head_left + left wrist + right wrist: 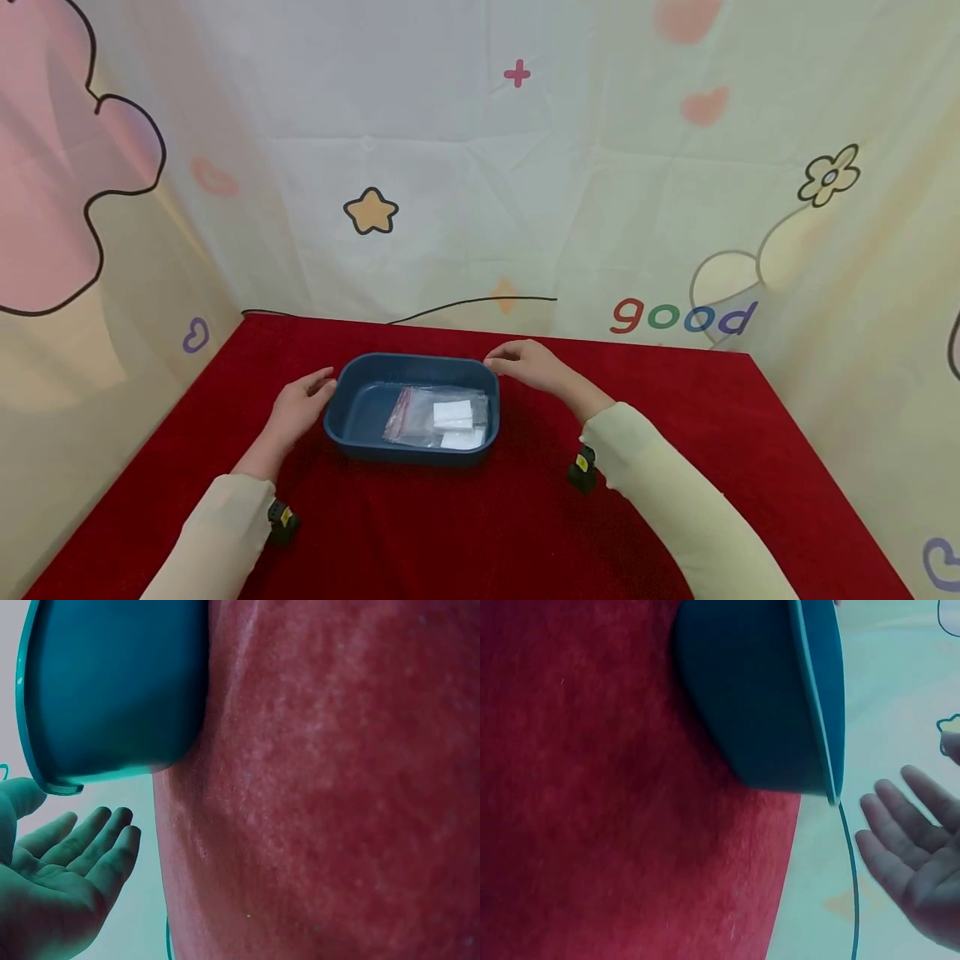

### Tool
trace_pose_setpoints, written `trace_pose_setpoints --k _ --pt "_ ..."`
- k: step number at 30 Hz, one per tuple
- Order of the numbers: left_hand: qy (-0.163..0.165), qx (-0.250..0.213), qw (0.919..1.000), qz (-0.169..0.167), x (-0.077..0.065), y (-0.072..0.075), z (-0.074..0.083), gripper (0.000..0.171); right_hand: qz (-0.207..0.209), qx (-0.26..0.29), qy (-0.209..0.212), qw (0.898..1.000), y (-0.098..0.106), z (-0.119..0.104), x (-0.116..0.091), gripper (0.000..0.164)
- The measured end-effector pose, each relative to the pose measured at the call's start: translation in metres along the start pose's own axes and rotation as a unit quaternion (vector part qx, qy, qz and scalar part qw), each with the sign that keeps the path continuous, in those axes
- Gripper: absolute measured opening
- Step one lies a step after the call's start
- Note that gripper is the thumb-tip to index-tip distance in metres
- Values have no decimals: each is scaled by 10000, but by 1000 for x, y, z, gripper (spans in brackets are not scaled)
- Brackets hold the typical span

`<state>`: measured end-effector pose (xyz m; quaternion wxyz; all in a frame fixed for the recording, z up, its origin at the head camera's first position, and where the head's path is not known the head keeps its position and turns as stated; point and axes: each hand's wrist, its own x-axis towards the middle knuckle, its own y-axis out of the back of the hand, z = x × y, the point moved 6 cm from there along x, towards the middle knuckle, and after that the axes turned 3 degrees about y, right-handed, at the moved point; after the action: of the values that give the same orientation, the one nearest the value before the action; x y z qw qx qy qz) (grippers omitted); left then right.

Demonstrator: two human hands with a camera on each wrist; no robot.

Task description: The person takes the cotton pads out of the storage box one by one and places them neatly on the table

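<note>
A dark blue rectangular tub (367, 454) with rounded corners stands on the red cloth. Inside it, toward the right, lie clear plastic zip bags (414, 417) with white cards or labels (453, 413); how many bags overlap is hard to tell. My left hand (295, 408) is beside the tub's left end, its thumb at the rim and its fingers loosely extended in the left wrist view. By the far right corner is my right hand (528, 365), fingertips close to the rim. In the right wrist view its fingers are spread and relaxed, apart from the tub (757, 697).
A red cloth (420, 533) covers the table. Behind and at both sides hangs a pale printed curtain (450, 208) with a star, hearts and the word "good". Small black devices (282, 522) are strapped at both wrists over pale sleeves.
</note>
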<state>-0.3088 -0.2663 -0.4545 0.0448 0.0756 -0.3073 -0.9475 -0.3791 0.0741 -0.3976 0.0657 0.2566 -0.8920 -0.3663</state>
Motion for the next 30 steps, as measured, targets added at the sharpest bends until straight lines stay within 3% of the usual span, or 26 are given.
trace_pose_setpoints --k 6,14,30 --pt "92 -229 9997 17 1 0 -2 53 -390 108 -312 9987 -9 -7 8 42" --pt "337 -683 9971 21 3 -6 -7 52 -519 269 -565 9967 -17 -11 19 42" --pt "559 -1047 9929 13 4 -12 -13 51 -700 655 -884 9915 -32 -15 42 40"
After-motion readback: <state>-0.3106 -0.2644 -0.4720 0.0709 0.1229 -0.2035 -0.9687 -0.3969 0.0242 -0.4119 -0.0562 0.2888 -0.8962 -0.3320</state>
